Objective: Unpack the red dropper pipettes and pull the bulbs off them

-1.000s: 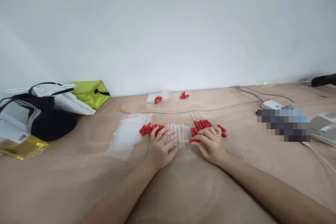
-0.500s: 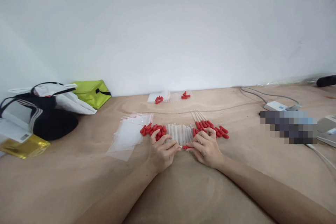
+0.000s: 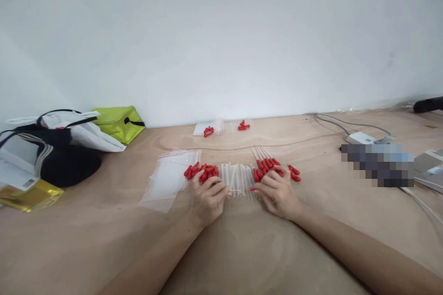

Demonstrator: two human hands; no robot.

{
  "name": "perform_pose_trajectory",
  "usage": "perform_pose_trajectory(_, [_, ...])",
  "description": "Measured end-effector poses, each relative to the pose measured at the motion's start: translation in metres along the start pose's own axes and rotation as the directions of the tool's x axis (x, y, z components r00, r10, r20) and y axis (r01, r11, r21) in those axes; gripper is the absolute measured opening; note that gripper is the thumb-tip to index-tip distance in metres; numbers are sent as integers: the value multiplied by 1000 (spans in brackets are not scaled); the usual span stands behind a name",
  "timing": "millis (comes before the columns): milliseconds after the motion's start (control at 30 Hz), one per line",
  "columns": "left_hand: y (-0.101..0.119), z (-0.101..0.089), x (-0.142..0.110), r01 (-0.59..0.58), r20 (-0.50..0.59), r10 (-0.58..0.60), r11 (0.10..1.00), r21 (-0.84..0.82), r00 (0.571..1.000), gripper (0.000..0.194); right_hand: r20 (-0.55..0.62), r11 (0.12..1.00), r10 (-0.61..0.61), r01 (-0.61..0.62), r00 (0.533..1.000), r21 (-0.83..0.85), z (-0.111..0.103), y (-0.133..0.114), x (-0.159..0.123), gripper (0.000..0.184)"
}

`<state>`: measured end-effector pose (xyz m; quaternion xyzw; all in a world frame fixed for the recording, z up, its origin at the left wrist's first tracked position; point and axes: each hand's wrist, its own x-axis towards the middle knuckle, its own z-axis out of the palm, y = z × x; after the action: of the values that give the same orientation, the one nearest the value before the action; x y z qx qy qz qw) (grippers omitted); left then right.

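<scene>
My left hand (image 3: 208, 200) pinches a thin clear dropper tube (image 3: 236, 190), whose end points right. Facing it, my right hand (image 3: 277, 193) grips a red rubber dropper bulb (image 3: 254, 189) by thumb and fingers. A small gap separates tube and bulb. Just behind lies a row of clear dropper tubes (image 3: 237, 175), side by side. Loose red bulbs (image 3: 206, 170) are heaped beyond my left hand. Several droppers with red bulbs (image 3: 268, 162) fan out behind my right hand, their thin stems toward the wall. More red bulbs (image 3: 294, 173) lie to their right.
Flat clear zip bags (image 3: 166, 179) lie left of the heap. Near the wall is a bag with red bulbs and tubes (image 3: 243, 125). Far left are a black cap (image 3: 69, 163), a lime-green pouch (image 3: 116, 122) and a yellow-bottomed package (image 3: 31, 193). A power strip (image 3: 360, 138) with cables sits right.
My hands have drawn apart, the left one moving left. The red bulb that spanned the space between my fingers now shows only at my right fingertips, and a clear tube end shows at my left.
</scene>
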<state>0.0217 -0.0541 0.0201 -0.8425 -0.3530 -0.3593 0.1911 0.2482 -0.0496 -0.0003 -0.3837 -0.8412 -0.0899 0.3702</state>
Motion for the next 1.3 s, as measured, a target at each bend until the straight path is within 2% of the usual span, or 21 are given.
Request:
perform_pose_trajectory(133, [-15,4,-9,69,-56,-69,998,-12,996,12,-103,983,186,-185,977,18,-2,15,-1,18])
perform_pose_trajectory(233, [-18,14,-11,123,-58,-127,990,-66,990,23,-173,955,293,-297,940,1,3,21,3,19])
perform_pose_trajectory(367, [-12,26,-5,209,-59,-214,974,-91,975,37,-193,900,405,-427,893,-87,12,23,8,23])
perform_pose_trajectory(500, [-8,34,3,198,-90,-208,974,-108,974,38,-175,878,447,-468,877,-104,12,22,11,22])
perform_pose_trajectory(600, [-6,37,7,156,-135,-172,980,-122,976,35,-153,885,441,-457,884,-89,11,19,11,23])
perform_pose_trajectory(667, [-4,39,7,120,-128,-134,986,-112,983,36,-149,891,429,-444,891,-92,11,18,11,24])
perform_pose_trajectory(767, [-2,39,6,89,-60,-97,989,-120,994,37,-146,892,426,-441,893,-95,11,17,11,27])
perform_pose_trajectory(933, [3,33,5,81,76,-64,965,-250,995,30,-119,890,433,-445,894,-105,10,17,10,32])
perform_pose_trajectory(1033, [2,23,6,120,180,-69,950,-289,981,40,-128,881,452,-465,883,-93,9,18,10,33])
perform_pose_trajectory(1167, [-12,5,8,75,332,24,957,-282,943,53,-116,874,469,-479,876,-84,9,19,9,35])
perform_pose_trajectory(1300, [-25,-4,9,23,490,103,970,-243,865,63,-114,857,498,-508,860,-85,7,23,11,36])
